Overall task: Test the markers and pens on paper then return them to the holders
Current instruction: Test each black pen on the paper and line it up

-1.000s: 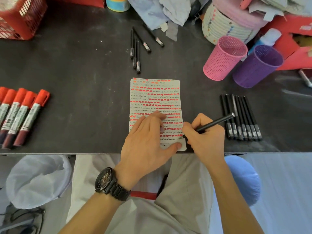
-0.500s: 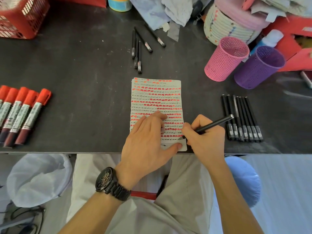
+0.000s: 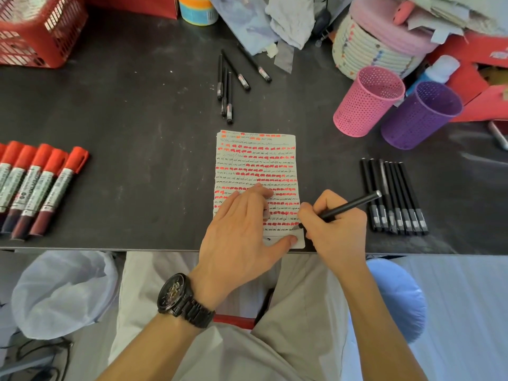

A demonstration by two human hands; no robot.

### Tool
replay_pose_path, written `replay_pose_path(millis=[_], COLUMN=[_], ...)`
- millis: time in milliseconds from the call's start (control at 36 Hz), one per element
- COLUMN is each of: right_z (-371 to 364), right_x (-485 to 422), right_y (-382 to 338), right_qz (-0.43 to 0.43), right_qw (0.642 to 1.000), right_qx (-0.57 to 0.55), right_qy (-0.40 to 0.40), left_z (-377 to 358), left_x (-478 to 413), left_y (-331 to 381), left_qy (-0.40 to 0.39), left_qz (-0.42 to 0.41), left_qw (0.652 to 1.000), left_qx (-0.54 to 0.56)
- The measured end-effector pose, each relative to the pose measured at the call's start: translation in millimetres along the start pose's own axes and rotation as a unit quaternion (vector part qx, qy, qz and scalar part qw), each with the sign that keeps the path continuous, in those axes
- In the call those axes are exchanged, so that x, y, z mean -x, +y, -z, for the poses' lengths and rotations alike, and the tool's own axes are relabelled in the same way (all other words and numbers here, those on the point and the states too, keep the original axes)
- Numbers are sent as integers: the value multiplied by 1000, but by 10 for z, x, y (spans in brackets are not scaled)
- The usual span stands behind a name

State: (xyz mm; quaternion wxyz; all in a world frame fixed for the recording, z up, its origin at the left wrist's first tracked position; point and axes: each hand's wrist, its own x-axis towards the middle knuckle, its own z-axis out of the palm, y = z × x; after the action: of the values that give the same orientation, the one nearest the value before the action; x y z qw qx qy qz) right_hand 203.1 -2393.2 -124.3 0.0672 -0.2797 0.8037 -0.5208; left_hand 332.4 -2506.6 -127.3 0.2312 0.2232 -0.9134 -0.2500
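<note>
A sheet of paper (image 3: 257, 163) covered in red and black test marks lies near the table's front edge. My left hand (image 3: 242, 235) rests flat on its lower part, fingers spread. My right hand (image 3: 334, 229) grips a black pen (image 3: 349, 207) with its tip on the paper's lower right corner. Several black pens (image 3: 394, 198) lie in a row to the right, and several more black pens (image 3: 233, 81) lie beyond the paper. Several red markers (image 3: 38, 185) lie at the left. A pink holder (image 3: 365, 103) and a purple holder (image 3: 419, 116) stand tilted at the back right.
A red basket (image 3: 35, 28) stands at the back left. Cloths (image 3: 277, 17), a woven basket (image 3: 371, 48) and red boxes (image 3: 472, 64) crowd the back right. A tape roll (image 3: 198, 9) sits at the back. The dark table (image 3: 137, 105) ends just behind my hands.
My right hand and the pen have shifted slightly along the paper's bottom line. My left hand stays pressed on the sheet.
</note>
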Motion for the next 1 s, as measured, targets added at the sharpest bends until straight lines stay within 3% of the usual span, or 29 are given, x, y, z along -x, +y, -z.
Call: replay_pose_path(millis=[306,472,667,778,889,1000], right_z=[1,74,93,108,149,177], right_x=[3,-62,-90,-90,-92,-95], right_y=[-56,-127,-183,-201,-202,-181], right_qz=[-12,-90,-86,-72,-89,-98], right_qw=[1000,987,983,984,967,956], right_qx=[4,-119,-156,-162,-234,-273], right_qy=[21,63,43,13,-33,-52], left_z=[33,93,187,267,348,271], left_x=[-7,-27,-89,-233,-373,-351], left_y=[25,46,42,10,-27,-125], left_qy=[-7,-63,-114,-120,-35,-28], left_qz=[9,23,27,42,53,91], left_qw=[1000,998,993,990,988,970], left_qx=[-9,-4,-6,66,140,225])
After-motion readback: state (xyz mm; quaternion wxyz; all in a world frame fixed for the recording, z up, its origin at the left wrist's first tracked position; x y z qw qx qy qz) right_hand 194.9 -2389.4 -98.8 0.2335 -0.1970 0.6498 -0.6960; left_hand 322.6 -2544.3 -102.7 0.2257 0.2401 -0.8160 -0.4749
